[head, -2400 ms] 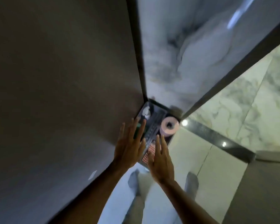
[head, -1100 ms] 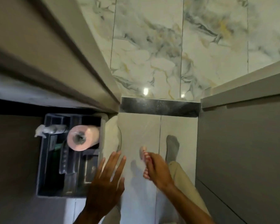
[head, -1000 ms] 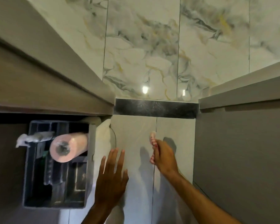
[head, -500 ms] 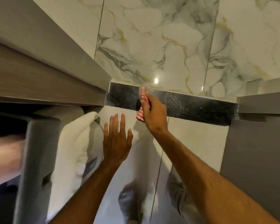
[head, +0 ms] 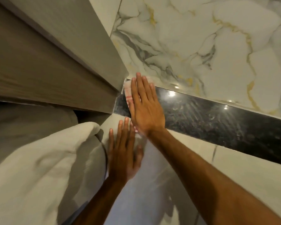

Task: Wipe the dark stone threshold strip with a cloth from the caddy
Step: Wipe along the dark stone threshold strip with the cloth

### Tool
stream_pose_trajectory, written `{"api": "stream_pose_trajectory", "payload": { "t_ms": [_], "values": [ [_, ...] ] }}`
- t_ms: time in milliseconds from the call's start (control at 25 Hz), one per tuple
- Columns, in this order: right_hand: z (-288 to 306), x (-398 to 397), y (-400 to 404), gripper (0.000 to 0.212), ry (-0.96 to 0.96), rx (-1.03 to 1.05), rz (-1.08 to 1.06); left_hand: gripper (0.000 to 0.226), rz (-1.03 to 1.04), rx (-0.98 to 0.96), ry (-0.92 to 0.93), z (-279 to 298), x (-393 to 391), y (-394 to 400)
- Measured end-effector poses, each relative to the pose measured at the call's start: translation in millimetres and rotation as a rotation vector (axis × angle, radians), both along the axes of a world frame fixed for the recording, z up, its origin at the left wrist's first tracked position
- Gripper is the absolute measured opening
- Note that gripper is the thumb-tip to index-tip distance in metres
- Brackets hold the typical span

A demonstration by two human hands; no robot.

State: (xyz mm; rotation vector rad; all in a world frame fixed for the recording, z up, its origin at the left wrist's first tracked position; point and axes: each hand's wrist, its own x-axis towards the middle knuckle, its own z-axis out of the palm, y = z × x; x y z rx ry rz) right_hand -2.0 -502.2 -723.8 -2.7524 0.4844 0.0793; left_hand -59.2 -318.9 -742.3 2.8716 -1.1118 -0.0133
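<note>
The dark stone threshold strip runs across the floor from the door frame toward the right. My right hand lies flat, fingers together, pressing a red-and-white checked cloth onto the strip's left end beside the frame. Most of the cloth is hidden under the palm. My left hand rests flat on the pale floor tile just in front of the strip, fingers spread, holding nothing. The caddy is out of view.
A grey wooden door frame stands at the left, against the strip's end. A white towel lies bunched on the floor at lower left. Marbled floor tiles spread beyond the strip.
My right hand carried the cloth left along the strip to the door frame and flattened onto it. The view has dropped closer to the floor; the caddy has left the frame.
</note>
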Motion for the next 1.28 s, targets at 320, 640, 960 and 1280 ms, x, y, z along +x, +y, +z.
{"api": "stream_pose_trajectory", "payload": {
  "t_ms": [320,640,960,1280],
  "values": [
    [12.2,-113.2,-15.5,0.07,0.08,-0.005,0.136,0.068,0.098,0.028,0.088,19.2,-0.9,-8.3],
    [10.4,-42.9,12.6,0.071,0.074,-0.008,0.109,0.068,0.095,-0.017,0.057,9.7,-2.6,-5.5],
    [10.4,-36.4,-16.6,0.07,0.029,-0.001,-0.158,0.066,0.069,-0.007,0.094,1.3,-2.9,0.0],
    [22.6,-209.1,-44.6,0.068,0.088,-0.053,-0.377,0.069,0.039,-0.087,0.152,9.8,-3.2,-4.2]
  ]
}}
